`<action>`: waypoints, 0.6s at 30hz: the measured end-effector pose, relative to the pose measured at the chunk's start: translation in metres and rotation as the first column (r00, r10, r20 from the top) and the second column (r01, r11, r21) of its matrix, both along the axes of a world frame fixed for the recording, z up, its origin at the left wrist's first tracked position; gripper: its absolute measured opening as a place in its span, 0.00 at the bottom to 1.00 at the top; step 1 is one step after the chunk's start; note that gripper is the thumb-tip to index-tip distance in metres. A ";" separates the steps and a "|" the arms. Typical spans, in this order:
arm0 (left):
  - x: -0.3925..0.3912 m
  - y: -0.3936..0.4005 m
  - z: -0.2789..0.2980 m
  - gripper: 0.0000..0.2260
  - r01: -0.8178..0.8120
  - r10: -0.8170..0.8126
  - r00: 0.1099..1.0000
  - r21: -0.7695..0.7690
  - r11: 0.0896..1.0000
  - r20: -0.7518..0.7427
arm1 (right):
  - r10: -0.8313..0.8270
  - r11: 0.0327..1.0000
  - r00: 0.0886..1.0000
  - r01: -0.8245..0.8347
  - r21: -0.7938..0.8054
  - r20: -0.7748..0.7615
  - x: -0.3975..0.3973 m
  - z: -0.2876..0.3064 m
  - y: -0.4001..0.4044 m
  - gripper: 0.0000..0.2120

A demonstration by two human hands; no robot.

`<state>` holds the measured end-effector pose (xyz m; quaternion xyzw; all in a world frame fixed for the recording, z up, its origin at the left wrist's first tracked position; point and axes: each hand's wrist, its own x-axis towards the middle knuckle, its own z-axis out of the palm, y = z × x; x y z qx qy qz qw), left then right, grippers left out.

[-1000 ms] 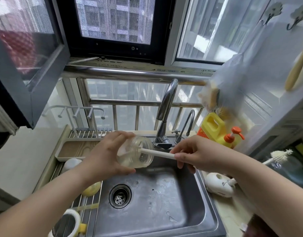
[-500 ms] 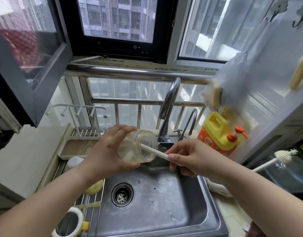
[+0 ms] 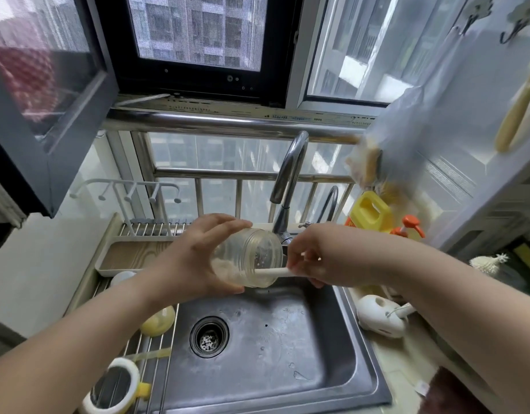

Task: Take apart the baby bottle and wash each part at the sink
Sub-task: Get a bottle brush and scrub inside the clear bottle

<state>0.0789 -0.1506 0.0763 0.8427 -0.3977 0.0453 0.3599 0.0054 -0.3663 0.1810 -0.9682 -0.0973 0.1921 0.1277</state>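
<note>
Now tilted lower over sink (image 3: 287, 354): bottle body (image 3: 247, 258) gripped by left hand (image 3: 189, 261); brush handle (image 3: 272, 272) pinched by right hand (image 3: 314, 258), pushed deeper; scrubbing underway

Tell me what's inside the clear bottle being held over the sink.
A white brush handle, gripped by the right hand, runs into the bottle body that the left hand grips. Foamy residue shows at the far end; the brush head is too blurred to make out.
</note>
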 end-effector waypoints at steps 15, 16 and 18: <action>0.009 -0.006 -0.003 0.40 -0.063 0.063 0.998 -0.029 0.998 0.017 | 0.040 0.977 0.895 0.057 -0.204 0.444 -0.001 -0.036 0.000 0.11; 0.007 -0.007 -0.006 0.40 -0.064 0.065 0.996 -0.022 0.998 0.059 | -0.050 0.985 0.941 0.102 -0.139 0.336 0.000 -0.032 0.003 0.09; 0.004 -0.008 -0.012 0.40 -0.057 0.061 0.988 -0.028 0.998 0.144 | -0.104 0.993 0.982 0.112 -0.047 0.155 0.004 -0.025 0.004 0.07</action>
